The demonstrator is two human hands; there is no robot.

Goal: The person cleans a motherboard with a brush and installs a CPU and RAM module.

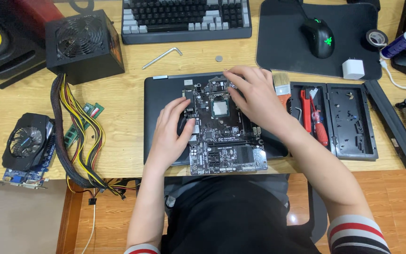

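The board [224,129] lies flat on a dark mat [158,99] in the middle of the desk [118,103], its near edge overhanging the desk toward the person. The left hand [170,129] rests spread on the board's left edge, fingers laid over the parts there, gripping nothing that I can see. The right hand [254,91] lies over the board's top right corner, fingers curled down onto it; whether they pinch anything is hidden. The hands are apart, with the bare chip [220,108] between them.

Right of the board sit a brush [282,85] and an open tool case [334,120]; behind it a hex key [162,57] and a coin cell [219,58]; left of it a power supply [83,44] with loose cables [78,136].

I'd worry about that overhang: a hard press could tip or slide the board. A sleeve or finger might also smear the exposed chip.
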